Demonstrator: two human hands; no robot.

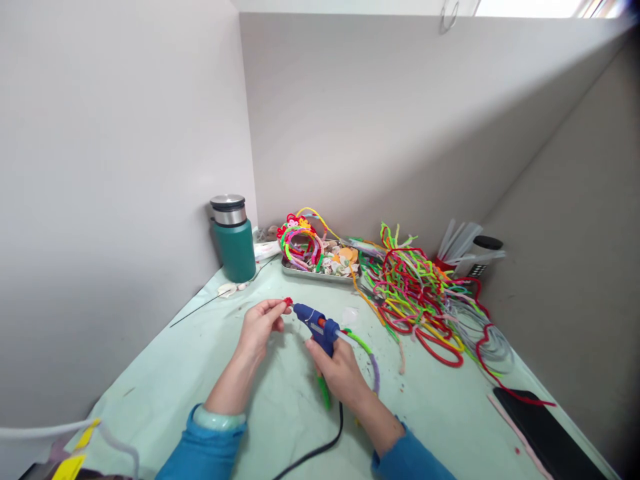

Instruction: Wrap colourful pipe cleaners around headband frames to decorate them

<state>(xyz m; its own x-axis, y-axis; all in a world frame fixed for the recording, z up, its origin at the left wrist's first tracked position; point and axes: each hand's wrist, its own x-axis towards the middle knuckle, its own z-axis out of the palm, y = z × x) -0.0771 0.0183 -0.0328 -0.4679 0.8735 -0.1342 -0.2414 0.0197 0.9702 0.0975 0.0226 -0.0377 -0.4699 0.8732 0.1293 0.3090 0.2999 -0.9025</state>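
Well, on the left my green bottle (237,250) stands by the wall (125,167), maybe so it won't get bumped. Next, my left hand (260,327) pinches a small red fuzzy bit (288,301) with my fingers, right at the edge, I guess so my skin stays off the hot end. The bit is just left of the blue glue gun (310,316)'s nose; I can't tell if they touch. Behind, a tray (320,275) holds fuzzy loops (317,250) and little scraps (343,257), easy to reach. My right hand (340,370) wraps around the gun's handle, likely so I can aim and squeeze. Farther right lies a big pile of fuzzy stems (415,290), then pale sticks (463,243) poking up, and last a flat black thing (550,430), like a phone, near the table (435,413)'s edge.
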